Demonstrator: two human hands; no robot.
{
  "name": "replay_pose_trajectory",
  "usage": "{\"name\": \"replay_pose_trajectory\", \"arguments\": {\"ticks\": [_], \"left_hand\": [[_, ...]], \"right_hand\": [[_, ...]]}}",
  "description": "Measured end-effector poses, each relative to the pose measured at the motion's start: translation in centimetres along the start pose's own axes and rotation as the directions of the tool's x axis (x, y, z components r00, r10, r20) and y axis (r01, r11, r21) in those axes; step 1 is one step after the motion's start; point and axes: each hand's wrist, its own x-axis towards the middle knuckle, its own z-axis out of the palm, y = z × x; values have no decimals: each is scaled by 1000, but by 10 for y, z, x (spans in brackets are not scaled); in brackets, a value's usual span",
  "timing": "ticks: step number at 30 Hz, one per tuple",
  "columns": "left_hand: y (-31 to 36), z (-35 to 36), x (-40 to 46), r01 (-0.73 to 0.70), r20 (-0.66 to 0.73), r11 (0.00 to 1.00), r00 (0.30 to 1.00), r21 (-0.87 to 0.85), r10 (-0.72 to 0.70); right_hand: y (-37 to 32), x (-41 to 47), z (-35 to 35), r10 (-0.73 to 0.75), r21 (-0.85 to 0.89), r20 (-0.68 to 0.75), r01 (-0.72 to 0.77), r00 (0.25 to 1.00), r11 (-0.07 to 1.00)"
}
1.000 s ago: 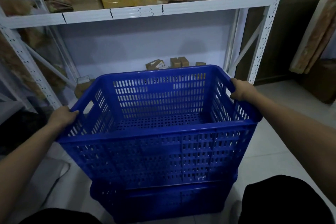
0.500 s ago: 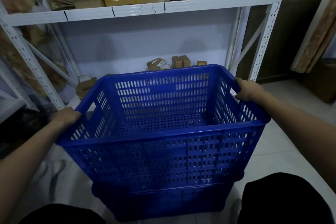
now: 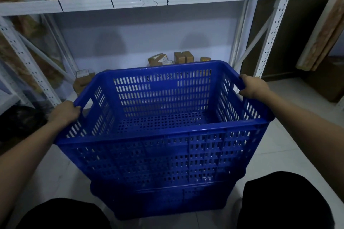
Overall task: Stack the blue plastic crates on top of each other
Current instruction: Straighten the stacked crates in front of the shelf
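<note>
A large blue slotted plastic crate (image 3: 163,156) fills the middle of the view, empty inside. It sits over a second blue crate (image 3: 167,202), of which only the lower front shows beneath it. My left hand (image 3: 65,112) grips the handle on the upper crate's left rim. My right hand (image 3: 254,86) grips the handle on its right rim. The upper crate is slightly skewed, its right side further from me than its left.
A white metal rack (image 3: 130,2) stands just behind the crates, with cardboard boxes on its upper shelf and small boxes (image 3: 181,57) on the floor level. A dark door (image 3: 290,33) is at right. My knees (image 3: 279,201) flank the crates on a pale tiled floor.
The upper crate has shifted a little to the right and turned slightly, with both hands staying on its handles. The lower crate has not moved.
</note>
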Motion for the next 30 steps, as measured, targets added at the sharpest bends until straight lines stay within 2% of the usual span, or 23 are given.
{"name": "replay_pose_trajectory", "arguments": {"ticks": [9,14,22,27,30], "left_hand": [[2,-2,5,14,-12,1000,1000,21,-14],[8,-13,17,-45,-20,998,999,39,45],[-14,-5,19,1,12,1000,1000,29,-1],[-81,43,105,60,11,997,998,49,-61],[-52,25,64,67,-10,997,998,34,-66]], "right_hand": [[5,6,4,-8,23,2,8,1000,1000],[6,10,5,11,21,-6,-11,1000,1000],[-6,9,12,-34,14,-4,34,999,999],[-4,3,18,-51,27,8,50,999,998],[-6,5,16,-50,42,12,50,999,998]]}}
